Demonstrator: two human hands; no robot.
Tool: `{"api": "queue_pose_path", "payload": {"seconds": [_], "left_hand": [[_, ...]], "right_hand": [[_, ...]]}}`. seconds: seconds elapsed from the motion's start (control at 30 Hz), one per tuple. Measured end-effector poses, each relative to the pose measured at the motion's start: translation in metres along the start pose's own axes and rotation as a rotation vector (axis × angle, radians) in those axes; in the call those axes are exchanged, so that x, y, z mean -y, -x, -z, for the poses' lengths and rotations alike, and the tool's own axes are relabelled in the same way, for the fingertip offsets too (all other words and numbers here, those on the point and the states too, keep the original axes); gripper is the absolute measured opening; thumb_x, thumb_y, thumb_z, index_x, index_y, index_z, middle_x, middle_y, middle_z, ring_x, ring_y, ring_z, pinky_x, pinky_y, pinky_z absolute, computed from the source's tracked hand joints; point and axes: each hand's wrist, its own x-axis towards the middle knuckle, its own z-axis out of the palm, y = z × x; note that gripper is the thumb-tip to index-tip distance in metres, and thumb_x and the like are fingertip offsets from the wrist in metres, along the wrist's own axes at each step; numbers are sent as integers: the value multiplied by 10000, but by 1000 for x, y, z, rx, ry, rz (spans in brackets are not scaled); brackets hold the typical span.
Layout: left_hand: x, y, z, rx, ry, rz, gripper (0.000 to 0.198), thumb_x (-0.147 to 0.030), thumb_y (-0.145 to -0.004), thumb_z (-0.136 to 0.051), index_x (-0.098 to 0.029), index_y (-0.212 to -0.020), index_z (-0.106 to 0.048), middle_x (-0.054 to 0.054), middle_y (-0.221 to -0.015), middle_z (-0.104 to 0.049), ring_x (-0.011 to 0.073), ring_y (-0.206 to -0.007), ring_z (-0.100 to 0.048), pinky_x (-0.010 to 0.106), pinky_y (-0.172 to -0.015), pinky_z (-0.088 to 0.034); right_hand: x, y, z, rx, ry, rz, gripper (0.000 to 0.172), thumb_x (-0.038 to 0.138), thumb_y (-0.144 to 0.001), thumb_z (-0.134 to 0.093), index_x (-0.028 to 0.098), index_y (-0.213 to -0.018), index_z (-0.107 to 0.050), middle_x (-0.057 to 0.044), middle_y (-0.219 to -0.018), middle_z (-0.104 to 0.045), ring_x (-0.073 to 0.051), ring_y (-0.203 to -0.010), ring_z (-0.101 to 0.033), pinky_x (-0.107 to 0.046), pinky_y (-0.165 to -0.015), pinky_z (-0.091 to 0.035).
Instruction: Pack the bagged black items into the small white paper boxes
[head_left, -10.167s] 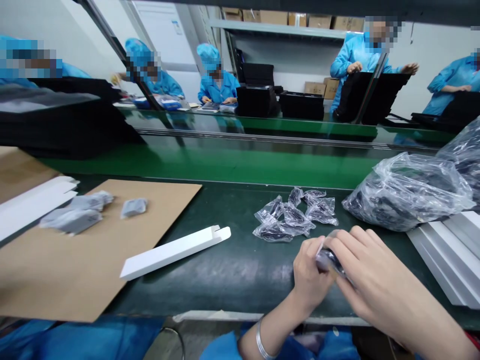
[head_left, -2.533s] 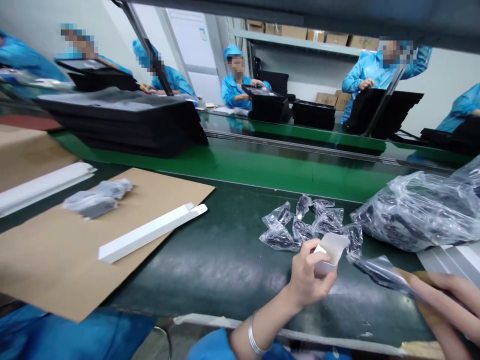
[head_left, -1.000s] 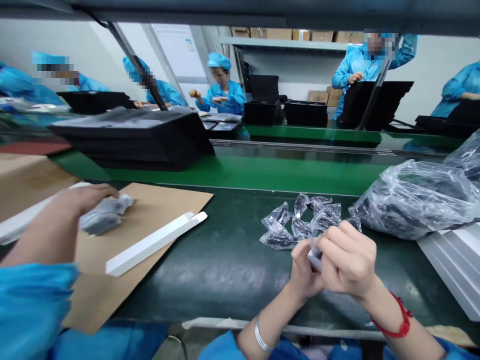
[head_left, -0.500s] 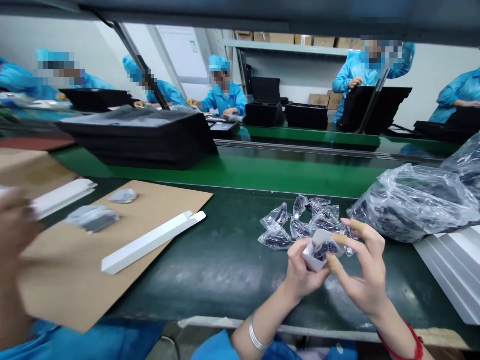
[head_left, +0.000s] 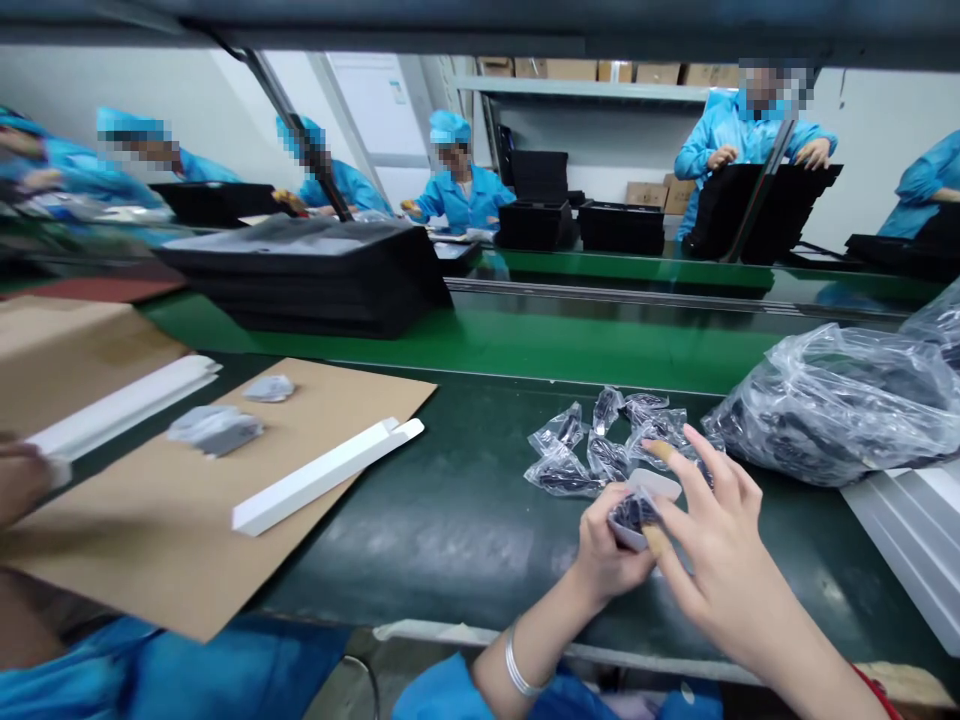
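Note:
My left hand point(head_left: 606, 555) is wrapped around a small white carton point(head_left: 657, 484), its open end facing up and its flap raised. A black bundle in clear plastic point(head_left: 632, 511), which looks like a coiled cable, sits in the mouth of the carton. Above and to the right, my right hand point(head_left: 724, 550) has its fingers spread, with yellowish covers on the thumb and a fingertip. Its thumb is at the carton's edge; whether it presses the bundle I cannot tell. Just beyond both hands lie several more bagged black bundles point(head_left: 564, 472) on the dark green tabletop point(head_left: 442, 530).
At right are a big clear bag of black items point(head_left: 832, 410) and flat white cartons point(head_left: 911, 540). To the left, a cardboard sheet point(head_left: 172, 540) carries a long white box point(head_left: 326, 478) and grey bagged pieces point(head_left: 216, 430), near a co-worker's hand point(head_left: 22, 485). Black trays point(head_left: 315, 290) stand behind.
My right hand has turned and spread over the carton, whose flap now leans farther back. The co-worker's hand at left has moved lower. The view has shifted slightly.

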Motion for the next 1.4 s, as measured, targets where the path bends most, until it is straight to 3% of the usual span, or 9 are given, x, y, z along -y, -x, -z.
{"api": "queue_pose_path", "payload": {"seconds": [0.13, 0.23, 0.37, 0.53, 0.73, 0.87, 1.03, 1.27, 1.4], "left_hand": [[-2, -4, -3, -9, -48, 19, 521, -354, -901, -639, -191, -1324, -381, 79, -1043, -610, 180, -850, -698, 289, -716, -604], [-3, -7, -3, 4, -53, 3, 556, -366, -899, -648, -179, -1341, -367, 82, -1046, -607, 171, -828, -694, 279, -701, -603], [-2, -7, 0, 15, -48, 14, 546, -347, -883, -658, -194, -1328, -381, 75, -1037, -598, 174, -824, -689, 297, -707, -607], [1, 0, 1, -2, 1, 20, 615, -304, -821, -695, -210, -1337, -375, 67, -1039, -570, 169, -780, -676, 297, -666, -604], [1, -1, -7, -8, 57, -15, 637, -300, -854, -679, -210, -1371, -318, 76, -1052, -570, 189, -850, -687, 319, -715, -611], [1, -2, -6, -2, 44, -66, 607, -340, -911, -624, -205, -1401, -292, 76, -1033, -580, 178, -833, -680, 316, -709, -609], [3, 0, 2, -18, -63, 0, 600, -408, -893, -636, -230, -1375, -326, 62, -1053, -544, 188, -848, -663, 319, -689, -608], [5, 2, 1, -34, -75, -6, 565, -350, -877, -651, -229, -1356, -377, 75, -1051, -534, 207, -841, -665, 323, -660, -597], [3, -4, -2, -9, -25, -52, 589, -291, -874, -676, -236, -1351, -335, 64, -1049, -554, 185, -853, -670, 300, -674, -596]], "right_hand": [[-2, 4, 1, -226, -21, -10, 256, 184, -887, -580, 194, -1143, -582, -130, -1331, -523, -336, -1417, -323, -511, -1079, -336], [-3, 4, -4, -321, -36, 6, 198, 104, -855, -606, 221, -1014, -603, -99, -1305, -521, -337, -1417, -314, -508, -1089, -338], [-1, 0, -15, -226, -120, -43, 93, 126, -852, -530, 206, -831, -571, -82, -1289, -545, -353, -1411, -310, -551, -1067, -301], [2, -1, -6, -119, -174, -50, 100, 196, -861, -501, 216, -821, -591, -61, -1372, -510, -362, -1433, -261, -568, -1062, -260], [-9, 11, 16, -349, -87, -12, 208, 118, -854, -548, 233, -1006, -632, -89, -1273, -523, -335, -1365, -359, -529, -1070, -308], [-3, 10, -4, -201, -50, -37, 125, 231, -888, -567, 237, -989, -642, -87, -1417, -458, -347, -1439, -253, -519, -1098, -254], [11, -2, -26, -151, -33, -106, 158, 322, -909, -527, 241, -860, -653, -66, -1366, -542, -323, -1455, -272, -503, -1104, -231], [7, 0, -12, -59, -79, -126, 184, 354, -908, -549, 280, -873, -713, -44, -1390, -544, -344, -1467, -256, -576, -1094, -247], [-14, 11, 3, -173, -505, -299, 246, 369, -908, -596, 374, -1134, -694, -32, -1240, -626, -249, -1236, -551, -415, -948, -486]]}}
